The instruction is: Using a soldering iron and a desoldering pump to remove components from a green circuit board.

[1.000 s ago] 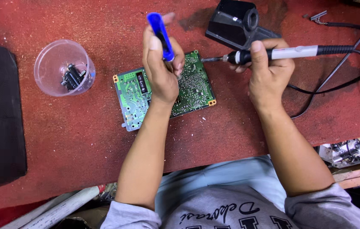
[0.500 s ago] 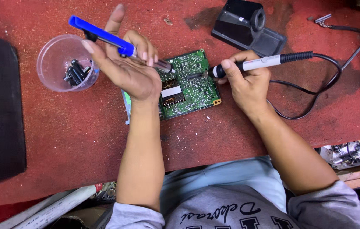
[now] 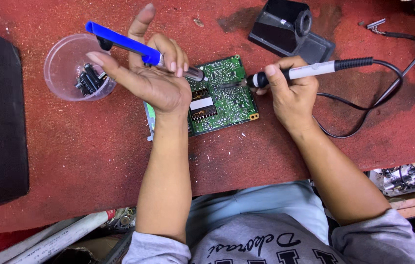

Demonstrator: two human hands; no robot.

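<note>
Your left hand (image 3: 156,80) has its grip clenched around a blue desoldering pump (image 3: 139,46), its metal tip angled down toward the green circuit board (image 3: 222,95) lying flat on the red desk (image 3: 70,161) at the centre of view. Your right hand (image 3: 290,95) grasps a soldering iron (image 3: 310,71) like a pen, the tip touching the board's upper edge. The board looks light, stiff and fragile; by my judgement it is best taken by its bare edges, not the components. The iron's tip is likely hot, so keep your grip on the pale handle; its black cable trails off toward 3 o'clock. At 10 o'clock stands a clear plastic cup (image 3: 63,63) with small black parts inside. At 1 o'clock sits a black iron stand (image 3: 290,32). A white rectangular label lies on the board beside your left wrist.
</note>
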